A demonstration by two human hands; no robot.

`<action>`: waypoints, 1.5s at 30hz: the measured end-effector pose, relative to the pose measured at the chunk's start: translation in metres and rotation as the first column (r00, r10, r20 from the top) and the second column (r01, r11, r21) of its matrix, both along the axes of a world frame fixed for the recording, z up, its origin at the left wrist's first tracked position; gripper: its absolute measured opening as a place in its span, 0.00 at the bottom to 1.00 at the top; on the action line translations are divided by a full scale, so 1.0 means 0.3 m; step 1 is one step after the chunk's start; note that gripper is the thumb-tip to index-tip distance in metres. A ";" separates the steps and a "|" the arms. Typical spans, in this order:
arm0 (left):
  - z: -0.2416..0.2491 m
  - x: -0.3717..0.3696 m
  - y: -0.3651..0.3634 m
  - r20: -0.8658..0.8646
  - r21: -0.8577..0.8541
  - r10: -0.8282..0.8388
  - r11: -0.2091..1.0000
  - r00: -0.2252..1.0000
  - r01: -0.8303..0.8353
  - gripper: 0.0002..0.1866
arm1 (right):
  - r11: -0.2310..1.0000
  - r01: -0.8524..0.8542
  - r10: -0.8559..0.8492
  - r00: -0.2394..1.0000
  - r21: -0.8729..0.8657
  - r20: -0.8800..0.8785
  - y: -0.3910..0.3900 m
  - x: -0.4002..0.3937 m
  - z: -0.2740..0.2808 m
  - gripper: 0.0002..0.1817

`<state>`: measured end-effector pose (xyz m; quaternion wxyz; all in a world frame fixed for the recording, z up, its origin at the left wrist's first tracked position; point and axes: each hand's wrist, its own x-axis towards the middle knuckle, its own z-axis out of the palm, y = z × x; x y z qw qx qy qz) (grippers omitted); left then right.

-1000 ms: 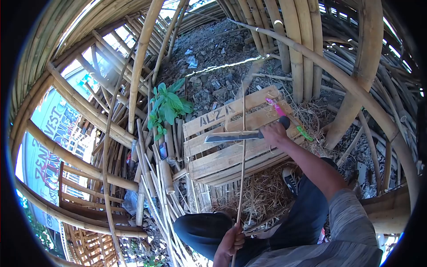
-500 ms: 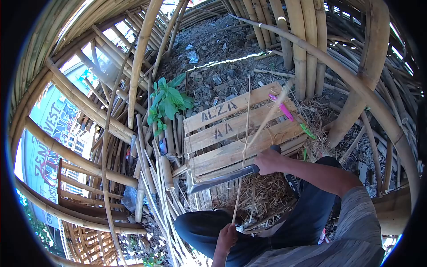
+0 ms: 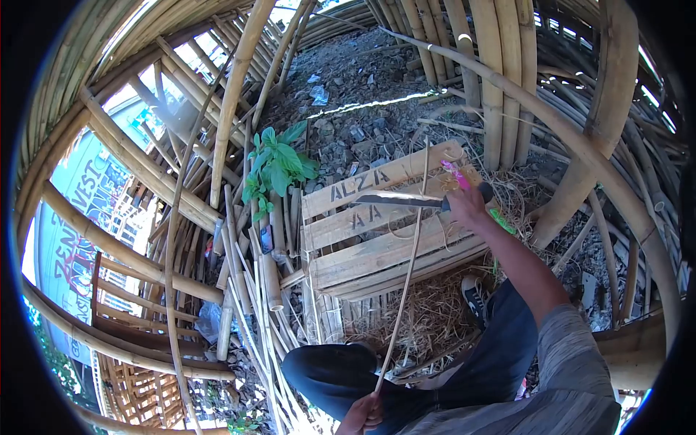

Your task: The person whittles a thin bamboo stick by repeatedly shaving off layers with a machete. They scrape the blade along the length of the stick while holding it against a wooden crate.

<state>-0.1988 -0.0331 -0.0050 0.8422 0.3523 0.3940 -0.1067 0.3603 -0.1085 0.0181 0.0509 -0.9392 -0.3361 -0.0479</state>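
My right hand [image 3: 467, 209] is closed round the dark handle of a machete [image 3: 391, 198], whose blade points left across the strip over the crate lettering. In my left hand [image 3: 360, 413], near my bent knee, is the lower end of a long thin bamboo strip [image 3: 404, 301]. The strip slants up and away, and its far part overlaps the slatted wooden crate [image 3: 355, 264]. A pink item [image 3: 454, 172] and a bright green one [image 3: 502, 221] lie beside my right hand, at the crate's right end.
Dry straw-like shavings [image 3: 435, 319] cover the ground between my legs. Split bamboo strips [image 3: 264, 326] lie to the left, by a leafy plant [image 3: 275, 168]. Thick bamboo posts [image 3: 493, 87] stand at the back right, and a long curved pole [image 3: 551, 116] arches over the right side.
My right hand and the machete have moved up and away along the strip, from the crate's near edge to over its slats. My left hand has dropped slightly lower, still gripping the strip.
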 end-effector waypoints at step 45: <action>0.202 0.254 0.011 -0.063 0.051 0.007 0.999 0.998 -0.004 0.18 | 0.858 -0.513 0.476 0.781 0.020 -0.404 0.032 -0.479 0.082 0.11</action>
